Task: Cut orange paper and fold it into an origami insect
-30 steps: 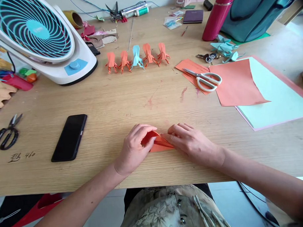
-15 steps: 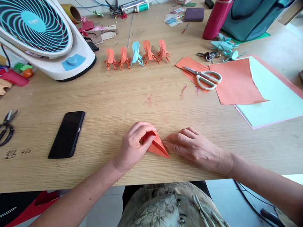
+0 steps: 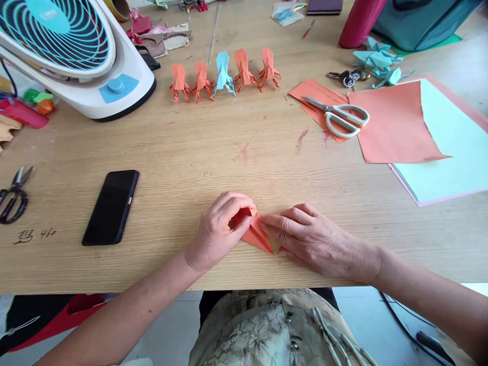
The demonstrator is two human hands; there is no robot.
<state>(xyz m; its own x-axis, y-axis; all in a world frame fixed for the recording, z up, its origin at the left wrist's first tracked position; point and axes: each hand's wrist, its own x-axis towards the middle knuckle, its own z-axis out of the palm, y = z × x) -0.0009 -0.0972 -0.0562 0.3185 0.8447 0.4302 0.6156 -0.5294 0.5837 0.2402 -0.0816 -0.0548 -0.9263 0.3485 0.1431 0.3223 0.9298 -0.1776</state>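
A small folded piece of orange paper (image 3: 258, 237) lies near the front edge of the table, its pointed tip toward me. My left hand (image 3: 225, 223) is closed in a pinch on the upper left part of the paper, and its fingers hide that part. At the paper's right edge rests my right hand (image 3: 310, 239), palm down, fingers stretched out, the fingertips touching the paper. Beyond both hands stands a row of several folded paper figures (image 3: 223, 74), orange ones with a light blue one among them.
White-handled scissors (image 3: 341, 115) lie on orange paper pieces, beside an orange sheet (image 3: 394, 124) and pale green sheets (image 3: 467, 159). At left are a black phone (image 3: 111, 208), black scissors (image 3: 12, 196) and a fan (image 3: 124, 86). A red bottle (image 3: 362, 18) and keys (image 3: 347, 79) are far right.
The camera view has shifted slightly. The right fingertips have come onto the paper's right edge, and the flap there lies more folded inward. My left hand keeps its pinch.
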